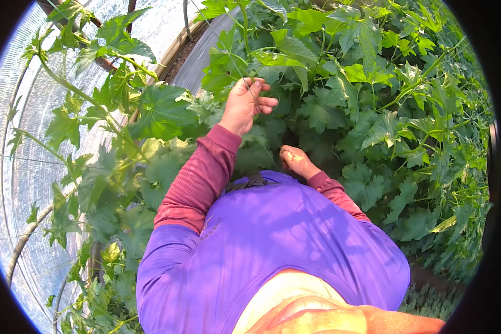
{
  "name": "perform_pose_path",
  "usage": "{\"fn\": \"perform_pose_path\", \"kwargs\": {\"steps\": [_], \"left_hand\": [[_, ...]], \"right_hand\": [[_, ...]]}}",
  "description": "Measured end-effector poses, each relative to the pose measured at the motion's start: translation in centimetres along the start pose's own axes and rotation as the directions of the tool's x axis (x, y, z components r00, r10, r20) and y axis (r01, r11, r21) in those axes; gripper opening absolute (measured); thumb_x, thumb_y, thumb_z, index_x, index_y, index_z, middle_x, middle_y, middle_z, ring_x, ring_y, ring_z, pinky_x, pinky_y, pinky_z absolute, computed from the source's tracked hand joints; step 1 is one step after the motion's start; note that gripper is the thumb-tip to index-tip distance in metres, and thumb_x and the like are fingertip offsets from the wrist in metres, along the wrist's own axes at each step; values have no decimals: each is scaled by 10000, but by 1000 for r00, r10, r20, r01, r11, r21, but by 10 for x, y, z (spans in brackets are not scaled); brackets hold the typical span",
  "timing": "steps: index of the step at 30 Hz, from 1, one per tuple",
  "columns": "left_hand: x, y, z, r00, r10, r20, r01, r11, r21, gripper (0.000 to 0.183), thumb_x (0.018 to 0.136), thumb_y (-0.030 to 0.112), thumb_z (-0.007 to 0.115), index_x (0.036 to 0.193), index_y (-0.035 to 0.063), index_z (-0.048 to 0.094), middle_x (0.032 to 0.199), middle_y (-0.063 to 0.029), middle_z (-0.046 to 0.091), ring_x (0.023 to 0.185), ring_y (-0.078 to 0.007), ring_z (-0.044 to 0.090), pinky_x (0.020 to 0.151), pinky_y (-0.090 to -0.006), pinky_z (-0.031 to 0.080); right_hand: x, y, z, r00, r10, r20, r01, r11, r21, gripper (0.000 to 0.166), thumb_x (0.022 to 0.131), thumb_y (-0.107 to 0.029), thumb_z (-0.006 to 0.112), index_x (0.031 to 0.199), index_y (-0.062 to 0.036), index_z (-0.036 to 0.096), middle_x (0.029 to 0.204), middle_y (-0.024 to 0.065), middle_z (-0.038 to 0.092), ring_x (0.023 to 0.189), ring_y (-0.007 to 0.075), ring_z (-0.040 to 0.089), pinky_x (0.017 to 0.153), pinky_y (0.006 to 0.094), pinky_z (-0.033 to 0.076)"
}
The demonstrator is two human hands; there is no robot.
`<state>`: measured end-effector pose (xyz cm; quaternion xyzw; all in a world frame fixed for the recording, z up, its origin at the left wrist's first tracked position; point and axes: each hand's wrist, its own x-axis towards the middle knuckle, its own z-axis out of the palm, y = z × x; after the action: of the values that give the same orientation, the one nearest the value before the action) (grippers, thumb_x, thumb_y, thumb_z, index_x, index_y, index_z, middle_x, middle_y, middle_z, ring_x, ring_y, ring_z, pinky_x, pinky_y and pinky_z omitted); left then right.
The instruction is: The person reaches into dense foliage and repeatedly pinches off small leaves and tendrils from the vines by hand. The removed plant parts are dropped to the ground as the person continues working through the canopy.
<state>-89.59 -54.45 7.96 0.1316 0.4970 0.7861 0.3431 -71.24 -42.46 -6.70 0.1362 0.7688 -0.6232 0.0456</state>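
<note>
My left hand [249,104] is raised among the leaves, its thumb and forefinger pinched on a thin twine [236,66]. Its other fingers are half curled. Just above the fingertips rises the green stem of a climbing vine [245,27] with broad lobed leaves. Lower and to the right, close to my waist, my right hand [297,160] is closed with its fingers curled. A faint strand hangs between the two hands and seems to reach the right one; its end is hidden in the fist. Dark shaded leaves [323,110] lie behind both hands.
Dense vine foliage [401,125] fills the right side. Long leafy shoots [81,94] stick out on the left before a translucent plastic sheet wall [29,175] with a curved hoop pole [27,234]. Grey plastic film [200,52] lies beside a strip of soil [179,62].
</note>
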Motion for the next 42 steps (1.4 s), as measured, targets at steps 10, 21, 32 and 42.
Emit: {"fn": "perform_pose_path", "kwargs": {"steps": [10, 21, 32, 42], "left_hand": [[3, 14, -31, 950, 180, -254, -134, 973, 187, 148, 979, 194, 538, 1026, 54, 536, 844, -61, 626, 430, -57, 399, 397, -206, 302], [7, 61, -86, 776, 524, -352, -256, 771, 583, 117, 953, 157, 576, 1011, 56, 589, 844, -54, 654, 508, -37, 422, 447, -197, 332], [19, 53, -53, 831, 552, -67, -310, 560, 768, 156, 877, 144, 649, 919, -5, 631, 766, -71, 679, 701, -122, 633, 663, -275, 483], [46, 162, -12, 763, 643, -73, -554, 707, 440, 142, 923, 103, 611, 925, -32, 654, 882, -100, 680, 688, -131, 655, 585, -239, 538]], "right_hand": [[-151, 277, -71, 961, 266, 80, 4, 276, -961, 200, 737, -203, 613, 864, -73, 697, 931, 121, 672, 849, 292, 644, 765, 409, 528], [-74, 109, -73, 909, 417, -6, -148, 310, -939, 348, 737, -338, 690, 940, -56, 713, 1003, 159, 685, 889, 326, 663, 788, 407, 541], [136, -371, 14, 752, -645, -133, 637, 659, 399, 515, 931, -251, 603, 1341, 3, 422, 1168, 171, 602, 751, 141, 566, 650, 259, 458], [87, -382, -28, 607, -791, -73, 794, 606, 40, 179, 963, -171, 546, 1044, -18, 591, 764, 13, 658, 581, 37, 483, 514, 203, 396]]}}
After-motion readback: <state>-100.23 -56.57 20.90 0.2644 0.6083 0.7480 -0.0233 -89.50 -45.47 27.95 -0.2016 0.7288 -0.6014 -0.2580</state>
